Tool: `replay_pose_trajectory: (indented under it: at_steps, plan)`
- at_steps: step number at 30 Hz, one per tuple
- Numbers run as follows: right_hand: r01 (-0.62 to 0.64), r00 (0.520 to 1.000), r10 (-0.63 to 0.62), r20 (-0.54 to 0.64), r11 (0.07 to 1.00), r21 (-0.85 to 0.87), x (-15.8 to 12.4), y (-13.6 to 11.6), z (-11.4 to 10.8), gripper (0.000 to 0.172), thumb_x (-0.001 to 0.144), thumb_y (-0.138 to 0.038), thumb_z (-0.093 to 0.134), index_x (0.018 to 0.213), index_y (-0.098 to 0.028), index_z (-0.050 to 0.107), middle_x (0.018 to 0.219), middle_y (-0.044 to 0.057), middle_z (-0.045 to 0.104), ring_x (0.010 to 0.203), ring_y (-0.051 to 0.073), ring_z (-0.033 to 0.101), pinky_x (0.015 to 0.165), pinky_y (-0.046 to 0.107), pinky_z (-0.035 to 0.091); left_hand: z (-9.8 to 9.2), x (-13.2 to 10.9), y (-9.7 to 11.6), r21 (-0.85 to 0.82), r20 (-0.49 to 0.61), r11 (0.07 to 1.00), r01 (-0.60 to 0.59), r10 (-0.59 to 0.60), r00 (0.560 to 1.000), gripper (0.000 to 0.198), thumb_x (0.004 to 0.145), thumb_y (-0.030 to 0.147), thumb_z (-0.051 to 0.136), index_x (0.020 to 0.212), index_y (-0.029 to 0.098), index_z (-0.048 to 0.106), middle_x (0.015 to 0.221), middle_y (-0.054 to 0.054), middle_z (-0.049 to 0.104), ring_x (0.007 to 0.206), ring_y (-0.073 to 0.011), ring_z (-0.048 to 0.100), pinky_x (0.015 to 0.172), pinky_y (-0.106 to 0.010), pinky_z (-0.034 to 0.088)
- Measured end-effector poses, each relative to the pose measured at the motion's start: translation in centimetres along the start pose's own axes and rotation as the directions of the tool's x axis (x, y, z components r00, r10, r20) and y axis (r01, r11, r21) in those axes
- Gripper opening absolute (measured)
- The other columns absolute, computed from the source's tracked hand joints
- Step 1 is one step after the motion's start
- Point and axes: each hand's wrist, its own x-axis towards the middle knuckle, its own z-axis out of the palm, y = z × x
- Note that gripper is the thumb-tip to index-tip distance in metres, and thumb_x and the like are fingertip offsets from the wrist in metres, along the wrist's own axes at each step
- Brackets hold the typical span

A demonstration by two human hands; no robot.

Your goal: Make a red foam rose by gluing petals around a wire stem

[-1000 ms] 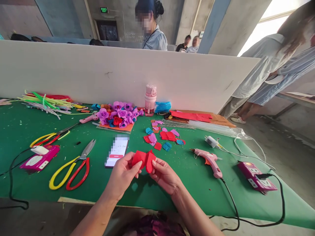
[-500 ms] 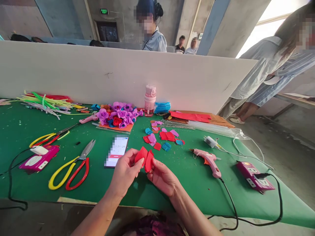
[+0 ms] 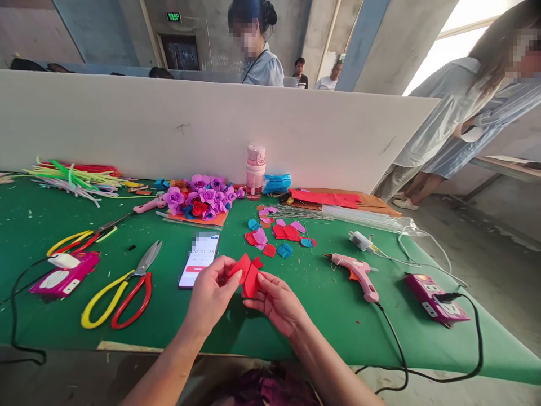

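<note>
Both my hands meet above the green table (image 3: pixel 321 316), pinching red foam petals (image 3: pixel 247 273) between them. My left hand (image 3: pixel 209 296) grips the petals from the left with thumb and fingers closed. My right hand (image 3: pixel 276 301) pinches them from the right and below. A phone (image 3: pixel 198 260) lies just beyond my left hand. Loose red, pink and blue petals (image 3: pixel 279 235) are scattered further back. A pink glue gun (image 3: pixel 357 273) lies to the right of my right hand.
Yellow-and-red scissors (image 3: pixel 122 287) lie at left, with a magenta power strip (image 3: pixel 63 279) beyond. Purple foam roses (image 3: pixel 203 200), a pink bottle (image 3: pixel 255 172) and red sheets (image 3: pixel 327 198) stand by the white partition (image 3: pixel 127 124). Another power strip (image 3: pixel 435 299) sits far right. People stand behind.
The red petals have been drawn closer together and folded over each other. My hands shifted slightly nearer one another; nothing else on the table moved.
</note>
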Motion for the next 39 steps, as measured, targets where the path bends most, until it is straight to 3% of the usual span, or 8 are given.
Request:
replay_pose_trajectory:
  at_steps: [5, 8, 10, 14, 19, 26, 35, 39]
  plan:
    - [0.095, 0.994, -0.100, -0.043, 0.990, -0.104, -0.1, 0.0, 0.4, 0.036, 0.065, -0.037, 0.082, 0.085, -0.011, 0.068, 0.070, 0.004, 0.070, 0.054, 0.011, 0.062, 0.053, 0.025, 0.057, 0.3, -0.9, 0.2, 0.185, -0.035, 0.966, -0.179, 0.189, 0.981, 0.014, 0.083, 0.033, 0.057, 0.082, 0.021, 0.064, 0.072, -0.002, 0.064, 0.064, -0.0149, 0.055, 0.061, -0.024, 0.043]
    - [0.178, 0.980, -0.189, -0.061, 0.973, -0.148, 0.1, 0.2, 0.4, 0.032, 0.065, -0.038, 0.081, 0.080, -0.013, 0.068, 0.066, 0.002, 0.067, 0.053, 0.009, 0.059, 0.050, 0.020, 0.052, 0.1, -1.8, 0.5, 0.157, 0.274, 0.889, -0.431, 0.380, 0.884, 0.015, 0.080, 0.034, 0.062, 0.085, 0.023, 0.071, 0.075, -0.006, 0.068, 0.072, -0.0192, 0.058, 0.070, -0.029, 0.046]
    - [0.218, 0.971, -0.233, -0.063, 0.958, -0.184, 0.1, 0.2, 0.4, 0.029, 0.066, -0.038, 0.080, 0.078, -0.015, 0.067, 0.066, 0.000, 0.066, 0.053, 0.009, 0.057, 0.050, 0.019, 0.049, -0.3, -2.0, 0.5, 0.057, 0.409, 0.887, -0.459, 0.399, 0.821, 0.017, 0.082, 0.033, 0.060, 0.083, 0.023, 0.073, 0.071, -0.005, 0.068, 0.069, -0.0186, 0.059, 0.069, -0.028, 0.046]
    - [0.264, 0.961, -0.277, -0.009, 0.923, -0.280, -0.1, -0.1, 0.6, 0.029, 0.069, -0.042, 0.076, 0.081, -0.017, 0.068, 0.067, 0.000, 0.064, 0.056, 0.010, 0.054, 0.054, 0.022, 0.048, -1.3, -1.0, 0.0, 0.052, -0.006, 0.986, -0.160, 0.160, 0.987, 0.025, 0.087, 0.038, 0.052, 0.081, 0.021, 0.071, 0.065, -0.002, 0.062, 0.058, -0.0135, 0.054, 0.054, -0.022, 0.042]
    - [0.380, 0.922, -0.373, 0.099, 0.830, -0.409, -0.3, -0.3, 0.8, 0.026, 0.075, -0.042, 0.072, 0.081, -0.017, 0.069, 0.069, 0.000, 0.062, 0.062, 0.010, 0.051, 0.058, 0.020, 0.042, -1.0, 0.1, -1.0, -0.014, 0.124, 1.000, 0.005, -0.004, 0.992, 0.022, 0.079, 0.039, 0.062, 0.086, 0.020, 0.071, 0.076, -0.003, 0.069, 0.065, -0.0146, 0.058, 0.060, -0.023, 0.046]
    - [0.348, 0.936, -0.334, 0.111, 0.830, -0.435, -0.8, -0.1, 0.5, 0.044, 0.085, -0.058, 0.051, 0.095, -0.018, 0.068, 0.081, 0.004, 0.065, 0.071, 0.015, 0.057, 0.068, 0.026, 0.047, 0.0, -0.3, -2.1, 0.013, 0.076, 1.000, -0.005, 0.004, 0.997, 0.019, 0.075, 0.038, 0.066, 0.075, 0.019, 0.066, 0.069, 0.000, 0.066, 0.065, -0.0157, 0.058, 0.061, -0.024, 0.046]
    - [0.498, 0.829, -0.527, 0.188, 0.542, -0.676, -1.3, -0.1, 0.5, 0.012, 0.082, -0.028, 0.063, 0.087, -0.023, 0.073, 0.077, 0.003, 0.069, 0.074, 0.019, 0.062, 0.073, 0.030, 0.048, -0.5, -0.4, -1.4, 0.102, 0.045, 0.978, -0.180, 0.177, 0.983, 0.011, 0.078, 0.031, 0.065, 0.081, 0.022, 0.072, 0.078, -0.003, 0.066, 0.066, -0.0148, 0.056, 0.061, -0.024, 0.045]
    - [0.493, 0.856, -0.497, 0.144, 0.699, -0.517, -1.5, -0.6, 0.5, 0.023, 0.078, -0.029, 0.070, 0.100, -0.022, 0.070, 0.100, 0.006, 0.069, 0.092, 0.020, 0.063, 0.085, 0.031, 0.048, -1.2, -0.4, -1.4, 0.132, -0.014, 0.942, -0.309, 0.313, 0.950, 0.010, 0.080, 0.024, 0.064, 0.080, 0.025, 0.074, 0.077, -0.003, 0.068, 0.072, -0.0160, 0.061, 0.068, -0.025, 0.047]
